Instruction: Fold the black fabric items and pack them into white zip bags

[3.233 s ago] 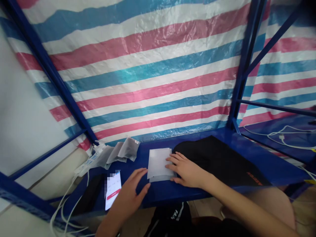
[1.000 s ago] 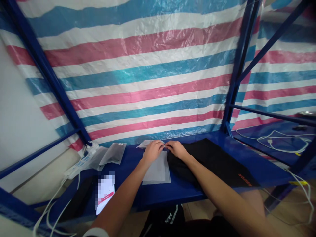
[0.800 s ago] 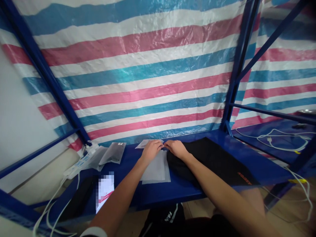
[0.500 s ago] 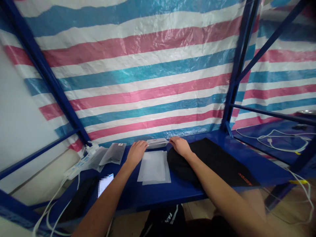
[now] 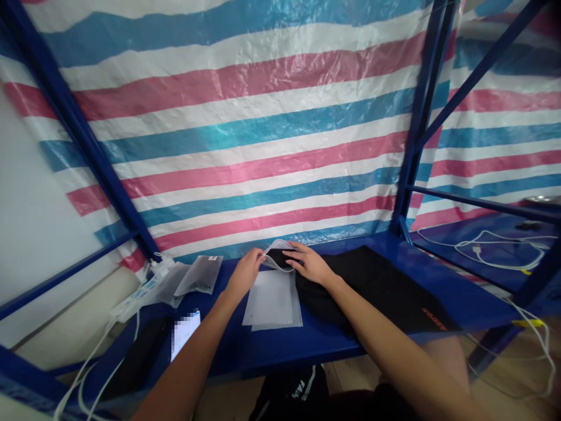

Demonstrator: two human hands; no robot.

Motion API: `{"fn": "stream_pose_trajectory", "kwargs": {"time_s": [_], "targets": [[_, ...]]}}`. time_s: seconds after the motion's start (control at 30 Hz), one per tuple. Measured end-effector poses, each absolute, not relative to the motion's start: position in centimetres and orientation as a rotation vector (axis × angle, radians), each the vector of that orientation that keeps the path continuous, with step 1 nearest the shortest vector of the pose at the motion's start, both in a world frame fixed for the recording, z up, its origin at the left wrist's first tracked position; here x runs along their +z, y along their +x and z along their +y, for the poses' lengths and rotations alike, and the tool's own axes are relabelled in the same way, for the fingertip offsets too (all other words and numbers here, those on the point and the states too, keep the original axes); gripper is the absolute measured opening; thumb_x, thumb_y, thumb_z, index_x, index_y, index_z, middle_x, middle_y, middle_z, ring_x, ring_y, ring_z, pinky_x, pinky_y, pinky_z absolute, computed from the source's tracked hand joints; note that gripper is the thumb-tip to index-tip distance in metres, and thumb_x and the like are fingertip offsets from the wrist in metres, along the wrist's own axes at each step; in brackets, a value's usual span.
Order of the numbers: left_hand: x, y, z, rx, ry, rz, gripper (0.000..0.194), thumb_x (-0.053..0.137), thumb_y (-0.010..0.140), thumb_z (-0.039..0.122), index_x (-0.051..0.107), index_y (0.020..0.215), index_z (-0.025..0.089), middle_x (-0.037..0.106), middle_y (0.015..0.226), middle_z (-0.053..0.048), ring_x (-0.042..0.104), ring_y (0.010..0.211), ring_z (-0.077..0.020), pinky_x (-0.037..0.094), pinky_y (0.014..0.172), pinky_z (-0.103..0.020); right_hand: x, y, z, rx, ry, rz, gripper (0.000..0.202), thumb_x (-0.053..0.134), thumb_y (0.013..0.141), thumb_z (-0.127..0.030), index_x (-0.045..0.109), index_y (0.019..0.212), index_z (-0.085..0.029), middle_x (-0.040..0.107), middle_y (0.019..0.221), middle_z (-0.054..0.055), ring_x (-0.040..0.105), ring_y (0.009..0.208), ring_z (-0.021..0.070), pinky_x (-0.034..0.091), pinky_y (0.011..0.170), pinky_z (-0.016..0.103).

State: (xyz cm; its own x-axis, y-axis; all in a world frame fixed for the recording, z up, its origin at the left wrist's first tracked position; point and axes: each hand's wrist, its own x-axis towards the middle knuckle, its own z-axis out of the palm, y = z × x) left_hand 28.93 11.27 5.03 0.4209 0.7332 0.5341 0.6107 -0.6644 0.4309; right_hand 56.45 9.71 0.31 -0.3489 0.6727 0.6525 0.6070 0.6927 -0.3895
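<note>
A frosted plastic bag [image 5: 277, 244] stands near the back of the blue surface with its mouth gaping toward me. Dark cloth-like material [image 5: 280, 256] shows inside it. My left hand [image 5: 248, 268] is closed, pinching the bag's left edge between thumb and fingers. At the right side of the mouth, my right hand [image 5: 309, 263] has its fingers spread, with the tips over the opening and the dark material. Flat frosted bags [image 5: 272, 301] lie just in front of the hands. Under my right forearm is black cloth [image 5: 390, 286] with red lettering.
Packed frosted bags [image 5: 200, 275] lie at the left beside a white power strip [image 5: 131, 301] with cables. A lit phone [image 5: 186, 332] and a black object [image 5: 138, 351] are nearer me. Blue metal posts [image 5: 409, 169] frame the surface; striped sheeting [image 5: 263, 140] hangs behind.
The bag's mouth has come apart and shows dark material inside. My right hand has gone from gripping the bag's right end to spreading its fingers over the opening.
</note>
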Motion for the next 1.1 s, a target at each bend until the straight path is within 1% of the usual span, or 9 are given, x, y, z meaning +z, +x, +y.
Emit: {"fn": "stream_pose_trajectory", "kwargs": {"time_s": [0.13, 0.23, 0.3, 0.43, 0.57, 0.77, 0.9, 0.97, 1.1], "targets": [[5.5, 30.4, 10.2, 1.177, 2.473, 1.074, 0.026, 0.048, 0.11, 0.04, 0.063, 0.125, 0.025, 0.074, 0.131, -0.01, 0.071, 0.124, -0.0266, 0.054, 0.111, -0.044, 0.2, 56.5, 10.8, 0.272, -1.082, -1.854, 0.06, 0.082, 0.09, -0.03, 0.066, 0.147, -0.021, 0.066, 0.151, 0.016, 0.06, 0.143, 0.0336, 0.043, 0.125, 0.054], [5.2, 30.9, 10.1, 1.463, 2.112, 1.136, 0.039, 0.048, 0.111, 0.046, 0.052, 0.144, 0.025, 0.061, 0.154, -0.013, 0.062, 0.14, -0.0258, 0.051, 0.116, -0.043, 1.0, 56.6, 10.8, 0.611, -0.982, -1.532, 0.061, 0.091, 0.08, -0.041, 0.073, 0.135, -0.023, 0.074, 0.138, 0.011, 0.067, 0.133, 0.0329, 0.047, 0.121, 0.052], [4.9, 31.1, 10.2, 1.533, 1.856, 1.174, 0.049, 0.05, 0.109, 0.051, 0.051, 0.149, 0.024, 0.058, 0.159, -0.016, 0.062, 0.141, -0.0276, 0.052, 0.114, -0.044, 1.5, 56.5, 10.3, 0.91, -0.847, -1.332, 0.064, 0.093, 0.076, -0.046, 0.074, 0.132, -0.022, 0.077, 0.133, 0.009, 0.07, 0.128, 0.0331, 0.052, 0.117, 0.05], [4.2, 31.8, 9.6, 1.321, 1.818, 1.131, 0.053, 0.055, 0.104, 0.06, 0.071, 0.133, 0.018, 0.077, 0.133, -0.016, 0.075, 0.118, -0.0301, 0.06, 0.096, -0.04, 2.1, 55.8, 8.5, 1.414, -0.606, -1.145, 0.055, 0.095, 0.076, -0.045, 0.078, 0.12, -0.016, 0.081, 0.123, 0.012, 0.078, 0.112, 0.0305, 0.061, 0.104, 0.042], [3.9, 32.7, 7.8, 1.241, 1.861, 1.15, 0.054, 0.06, 0.099, 0.065, 0.081, 0.111, 0.017, 0.084, 0.107, -0.009, 0.076, 0.102, -0.0293, 0.058, 0.088, -0.035, 2.3, 55.1, 7.4, 1.592, -0.538, -1.112, 0.054, 0.096, 0.076, -0.036, 0.079, 0.123, -0.016, 0.081, 0.125, 0.012, 0.08, 0.107, 0.0271, 0.064, 0.098, 0.036], [3.8, 31.0, 6.0, 1.389, 1.86, 1.403, 0.054, 0.048, 0.102, 0.062, 0.075, 0.089, 0.017, 0.076, 0.082, -0.005, 0.067, 0.08, -0.0245, 0.048, 0.073, -0.03, 2.6, 56.8, 7.6, 1.626, -0.742, -1.083, 0.033, 0.094, 0.073, -0.028, 0.08, 0.099, -0.014, 0.085, 0.091, 0.009, 0.08, 0.074, 0.0206, 0.067, 0.067, 0.026], [4.2, 27.9, 5.3, 1.53, 1.78, 1.581, 0.053, 0.044, 0.103, 0.062, 0.068, 0.084, 0.019, 0.073, 0.08, -0.006, 0.064, 0.077, -0.0241, 0.045, 0.068, -0.03, 3.6, 59.7, 6.9, 1.649, -0.901, -1.186, 0.024, 0.09, 0.076, -0.022, 0.077, 0.095, -0.016, 0.081, 0.075, 0.004, 0.073, 0.054, 0.0147, 0.052, 0.041, 0.016], [4.4, 26.3, 4.5, 1.49, 1.779, 1.632, 0.052, 0.045, 0.102, 0.063, 0.066, 0.082, 0.02, 0.069, 0.073, -0.004, 0.062, 0.07, -0.0228, 0.044, 0.063, -0.029, 4.2, 60.9, 6.5, 1.657, -0.875, -1.113, 0.02, 0.086, 0.08, -0.021, 0.076, 0.096, -0.015, 0.082, 0.077, 0.005, 0.075, 0.056, 0.0157, 0.057, 0.044, 0.017], [3.7, 24.7, 2.1, 1.109, 1.876, 1.628, 0.058, 0.041, 0.102, 0.068, 0.065, 0.077, 0.021, 0.065, 0.062, -0.002, 0.062, 0.058, -0.0229, 0.047, 0.058, -0.031, 4.7, 61.8, 6.3, 1.706, -0.674, -0.83, 0.014, 0.075, 0.091, -0.02, 0.074, 0.104, -0.014, 0.085, 0.093, 0.01, 0.083, 0.079, 0.0224, 0.07, 0.075, 0.027]]}}
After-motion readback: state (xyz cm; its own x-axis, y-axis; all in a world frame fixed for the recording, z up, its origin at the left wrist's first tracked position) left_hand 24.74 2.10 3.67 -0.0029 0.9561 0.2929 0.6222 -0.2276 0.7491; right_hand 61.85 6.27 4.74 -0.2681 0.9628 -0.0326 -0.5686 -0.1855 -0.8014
